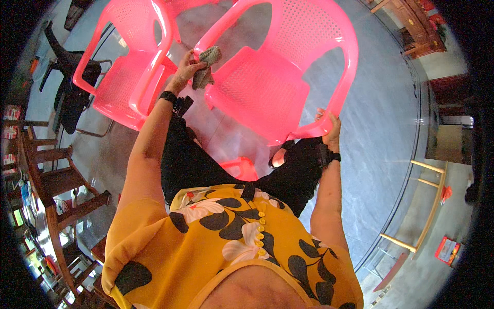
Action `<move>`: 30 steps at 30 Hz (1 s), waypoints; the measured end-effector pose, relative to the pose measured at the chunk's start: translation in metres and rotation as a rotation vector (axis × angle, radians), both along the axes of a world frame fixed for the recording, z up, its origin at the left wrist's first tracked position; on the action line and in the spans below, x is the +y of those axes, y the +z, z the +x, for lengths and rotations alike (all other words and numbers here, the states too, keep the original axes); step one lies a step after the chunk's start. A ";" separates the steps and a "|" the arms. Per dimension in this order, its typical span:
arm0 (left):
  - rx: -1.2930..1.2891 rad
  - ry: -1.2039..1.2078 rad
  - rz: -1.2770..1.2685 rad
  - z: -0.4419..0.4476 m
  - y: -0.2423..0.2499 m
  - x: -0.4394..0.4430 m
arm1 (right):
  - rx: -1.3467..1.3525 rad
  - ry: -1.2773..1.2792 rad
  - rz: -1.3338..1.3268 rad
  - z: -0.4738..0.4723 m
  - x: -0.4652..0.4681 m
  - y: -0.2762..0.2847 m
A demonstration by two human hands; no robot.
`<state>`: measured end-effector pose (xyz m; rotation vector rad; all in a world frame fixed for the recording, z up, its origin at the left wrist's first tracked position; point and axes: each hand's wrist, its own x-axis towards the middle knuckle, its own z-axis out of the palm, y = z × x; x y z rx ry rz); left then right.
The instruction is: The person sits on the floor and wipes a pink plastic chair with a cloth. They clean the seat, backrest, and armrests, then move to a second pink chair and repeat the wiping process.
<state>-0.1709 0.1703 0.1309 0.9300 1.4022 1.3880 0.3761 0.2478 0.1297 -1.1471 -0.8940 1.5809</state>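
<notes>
A pink plastic armchair [262, 89] with a perforated seat and back stands tilted in front of my knees. My left hand [190, 68] pinches a grey-green cloth [207, 65] at the front end of its left armrest. Around the front bend of the right armrest, the fingers of my right hand [329, 125] are closed. A second pink plastic armchair [127, 77] is just left of my left hand, and part of another pink one shows behind it.
Black chairs [73, 81] and a dark wooden chair [63, 177] are at the left. Red plastic [241, 168] shows between my legs. A carved wooden cabinet [418, 27] is at the upper right, a light wooden frame [434, 208] at the lower right.
</notes>
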 end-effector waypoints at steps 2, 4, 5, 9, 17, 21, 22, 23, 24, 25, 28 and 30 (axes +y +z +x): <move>0.010 0.017 -0.041 0.003 -0.001 -0.016 | -0.094 0.066 0.017 0.005 0.015 0.000; -0.003 0.015 -0.010 0.007 -0.002 -0.031 | -0.113 0.102 0.003 0.011 0.033 -0.002; -0.014 0.018 -0.011 0.009 -0.001 -0.038 | -0.137 0.131 0.014 0.013 0.043 -0.004; 0.049 0.027 -0.074 0.023 0.007 -0.064 | -0.362 0.133 0.034 0.027 0.090 -0.014; 0.152 -0.078 -0.084 0.068 0.005 -0.117 | -1.564 -0.312 0.603 0.010 0.083 -0.012; 0.031 -0.064 -0.109 0.077 -0.006 -0.131 | -1.397 -0.079 0.825 -0.052 0.039 -0.004; 0.022 -0.077 -0.075 0.077 -0.008 -0.132 | -1.244 0.096 0.796 -0.075 0.026 -0.004; 0.012 -0.098 -0.077 0.078 -0.009 -0.132 | -1.062 0.193 0.916 -0.101 0.010 -0.007; 0.004 -0.109 -0.086 0.079 -0.009 -0.132 | -0.887 0.286 0.999 -0.128 -0.008 -0.012; 0.025 -0.139 -0.093 0.080 -0.009 -0.132 | -0.834 0.389 0.944 -0.155 -0.025 -0.016; 0.135 -0.165 -0.163 0.084 -0.005 -0.138 | -0.675 0.669 0.776 -0.225 -0.062 -0.021; 0.024 -0.110 -0.125 0.086 0.000 -0.149 | -0.604 0.722 0.656 -0.263 -0.071 -0.018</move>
